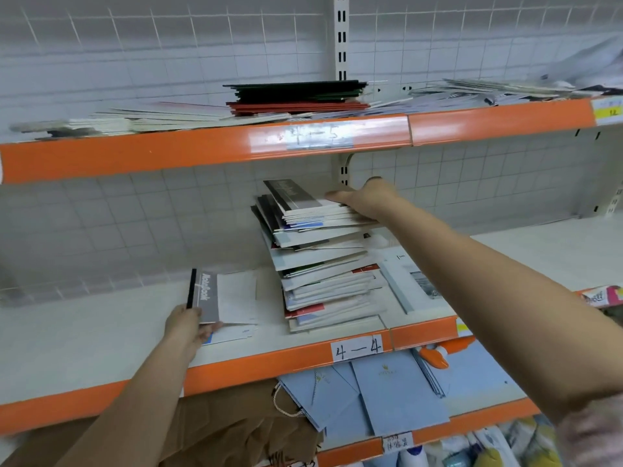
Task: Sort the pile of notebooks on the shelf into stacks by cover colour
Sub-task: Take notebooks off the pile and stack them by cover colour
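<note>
A tall, uneven pile of notebooks stands in the middle of the white shelf marked 4-4. My right hand grips the right edge of the top few notebooks, whose uppermost cover is grey and black, thumb on top. To the left, my left hand holds a grey-and-white "Notebook" by its near edge, just over a small flat stack on the shelf. A pale blue-grey notebook lies to the right of the pile.
The upper shelf carries a stack of dark green and red books among scattered white ones. The shelf below holds light blue paper bags, brown bags and an orange-capped bottle. Orange shelf lips jut forward.
</note>
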A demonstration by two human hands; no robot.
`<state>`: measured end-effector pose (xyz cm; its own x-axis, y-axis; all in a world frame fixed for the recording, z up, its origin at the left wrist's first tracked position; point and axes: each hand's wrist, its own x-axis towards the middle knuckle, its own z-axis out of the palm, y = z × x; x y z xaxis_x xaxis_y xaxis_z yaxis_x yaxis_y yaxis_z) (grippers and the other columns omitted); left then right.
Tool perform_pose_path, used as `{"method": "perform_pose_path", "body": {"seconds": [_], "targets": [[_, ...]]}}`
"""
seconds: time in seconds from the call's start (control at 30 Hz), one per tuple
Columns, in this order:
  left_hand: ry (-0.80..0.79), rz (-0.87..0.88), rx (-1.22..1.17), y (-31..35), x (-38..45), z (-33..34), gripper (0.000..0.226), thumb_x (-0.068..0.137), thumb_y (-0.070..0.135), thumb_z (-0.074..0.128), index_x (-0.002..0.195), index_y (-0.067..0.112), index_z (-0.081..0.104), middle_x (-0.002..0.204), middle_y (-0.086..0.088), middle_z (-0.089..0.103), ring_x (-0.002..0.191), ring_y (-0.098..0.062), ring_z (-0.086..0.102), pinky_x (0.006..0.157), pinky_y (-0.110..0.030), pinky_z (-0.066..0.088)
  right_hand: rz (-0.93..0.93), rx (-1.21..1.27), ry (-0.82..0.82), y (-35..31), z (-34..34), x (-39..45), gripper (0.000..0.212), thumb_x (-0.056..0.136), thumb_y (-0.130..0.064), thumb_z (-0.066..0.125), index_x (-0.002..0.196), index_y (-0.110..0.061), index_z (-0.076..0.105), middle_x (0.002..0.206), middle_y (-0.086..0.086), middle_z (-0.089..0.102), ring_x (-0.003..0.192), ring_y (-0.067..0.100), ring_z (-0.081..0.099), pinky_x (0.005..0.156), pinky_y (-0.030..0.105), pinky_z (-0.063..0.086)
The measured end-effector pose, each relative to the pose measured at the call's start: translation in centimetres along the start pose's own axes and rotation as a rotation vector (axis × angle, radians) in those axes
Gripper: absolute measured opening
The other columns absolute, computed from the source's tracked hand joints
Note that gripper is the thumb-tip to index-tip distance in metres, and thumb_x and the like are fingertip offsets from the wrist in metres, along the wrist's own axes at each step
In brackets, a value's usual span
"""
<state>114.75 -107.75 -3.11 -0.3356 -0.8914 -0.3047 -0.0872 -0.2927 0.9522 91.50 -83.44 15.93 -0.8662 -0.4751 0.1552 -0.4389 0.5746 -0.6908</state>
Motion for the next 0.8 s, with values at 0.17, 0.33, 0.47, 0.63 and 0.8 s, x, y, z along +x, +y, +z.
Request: {"method": "perform_pose_path", "body": {"seconds": [0.17, 0.33, 0.47, 0.63, 0.8], "targets": [[0.022, -0.087, 0.152, -1.1, 0.9, -0.1, 0.027, 0.095, -0.001, 0.035, 0.119, 0.006, 0.046, 0.106, -0.018, 0.060, 0.043, -0.024, 0.066, 0.033, -0.017, 0.035, 0.067, -0.067, -0.055, -0.6, -0.8, 0.4, 0.058, 0.075, -0.065, 0.065, 0.070, -0.012, 0.042, 0.063, 0.002, 0.047, 0.054, 0.015, 0.044, 0.047, 0.028, 0.033], [0.185, 0.149, 0.810, -0.3, 0.7, -1.1, 0.025, 0.087, 0.011, 0.054, 0.110, 0.001, 0.055, 0.096, -0.016, 0.063, 0.063, -0.025, 0.058, 0.048, -0.026, 0.041, 0.027, -0.129, -0.043, -0.9, -1.0, 0.8, 0.050, 0.080, -0.055, 0.065, 0.091, -0.009, 0.048, 0.075, 0.004, 0.051, 0.070, 0.020, 0.050, 0.064, 0.032, 0.039], [0.174, 0.150, 1.029, -0.9, 0.6, -1.8, 0.030, 0.089, 0.024, 0.055, 0.114, 0.008, 0.054, 0.106, -0.013, 0.062, 0.086, -0.029, 0.059, 0.067, -0.030, 0.044, -0.001, -0.202, 0.034, -0.9, -1.0, 0.9, 0.036, 0.087, -0.041, 0.062, 0.098, -0.009, 0.051, 0.085, 0.007, 0.056, 0.078, 0.025, 0.055, 0.066, 0.031, 0.043], [0.245, 0.130, 1.176, -0.2, 0.0, -2.1, 0.034, 0.087, 0.037, 0.058, 0.107, 0.010, 0.060, 0.094, -0.009, 0.064, 0.079, -0.026, 0.061, 0.062, -0.027, 0.042, -0.044, -0.213, 0.116, -0.3, -0.9, 0.7, 0.018, 0.093, -0.027, 0.050, 0.096, -0.010, 0.052, 0.089, 0.008, 0.055, 0.077, 0.026, 0.053, 0.055, 0.026, 0.039], [0.259, 0.330, 1.018, 4.3, -3.1, 1.0, 0.043, 0.093, 0.048, 0.046, 0.106, 0.008, 0.057, 0.105, -0.011, 0.065, 0.089, -0.032, 0.059, 0.072, -0.032, 0.043, -0.065, -0.162, 0.148, -0.6, -1.5, 0.0, 0.027, 0.094, -0.018, 0.041, 0.068, -0.012, 0.044, 0.066, 0.004, 0.047, 0.056, 0.018, 0.043, 0.046, 0.025, 0.030]]}}
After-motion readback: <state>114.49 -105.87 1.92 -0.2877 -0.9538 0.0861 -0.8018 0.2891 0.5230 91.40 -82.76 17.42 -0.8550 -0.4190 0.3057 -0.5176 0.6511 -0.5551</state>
